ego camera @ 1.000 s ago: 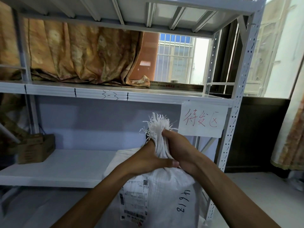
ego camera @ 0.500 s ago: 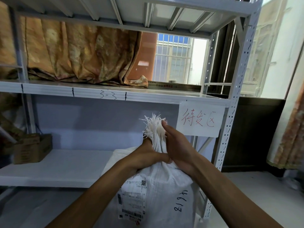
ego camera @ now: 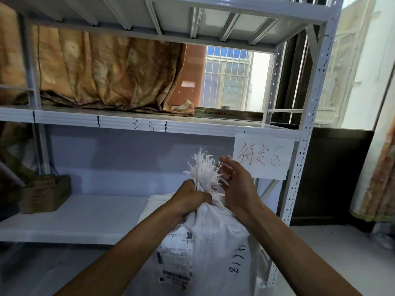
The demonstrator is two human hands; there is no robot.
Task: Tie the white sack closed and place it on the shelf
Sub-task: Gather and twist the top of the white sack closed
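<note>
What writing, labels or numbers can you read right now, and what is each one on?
"3-3": black marker on the front edge of the middle shelf.
"待发区": red handwriting on the paper sign hung from that shelf; middle character uncertain.
"81944"-like black digits, written sideways on the white sack; uncertain.
Shipping label on the sack: barcode visible, print too small.
Cardboard box: print blurred.

Orange-brown curtain (ego camera: 102, 73) bunched at upper left. Barred window (ego camera: 226, 80) at top centre. Paper sign w/ red handwriting (ego camera: 261, 155) at centre right. Cardboard box (ego camera: 46, 193) at left edge, mid-height.
</note>
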